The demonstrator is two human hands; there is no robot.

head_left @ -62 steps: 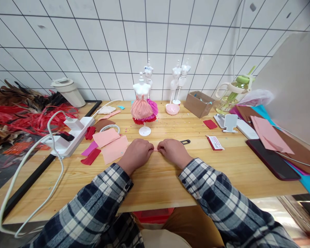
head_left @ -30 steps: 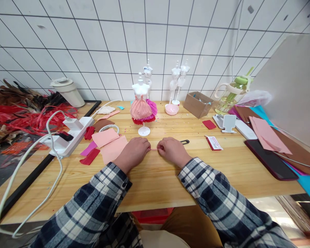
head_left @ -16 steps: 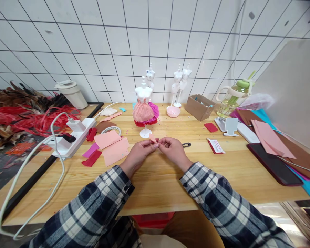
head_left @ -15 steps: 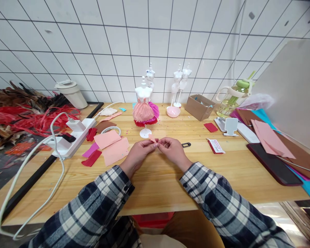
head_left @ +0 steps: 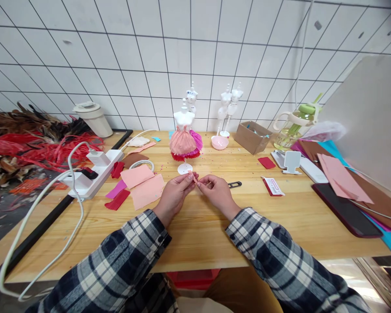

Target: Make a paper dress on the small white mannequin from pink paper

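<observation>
Between my two hands, a small peach strip of crepe paper [head_left: 194, 178] is stretched and looks twisted. My left hand [head_left: 173, 194] pinches its upper left end between thumb and fingers. At the lower right end, the fingertips of my right hand [head_left: 219, 194] are closed on it. Just behind the hands stands a white miniature dress form [head_left: 184, 118] on a round base. It wears a gathered skirt [head_left: 182, 141] of peach, magenta and red layers. Peach paper sheets [head_left: 147, 191] lie left of my left hand, and a small black tool [head_left: 235, 184] is partly behind my right hand.
A tape roll [head_left: 142, 164], red and magenta scraps and a white power strip [head_left: 97, 171] are at left. Further back are more dress forms [head_left: 224, 106], a pink bowl [head_left: 219, 142] and a cardboard box [head_left: 252, 137]. A phone [head_left: 345, 211] lies at right.
My hands have moved slightly apart, and the peach strip now spans the gap between the fingertips. Its loose end no longer sticks up above the left hand. The view has shifted slightly.
</observation>
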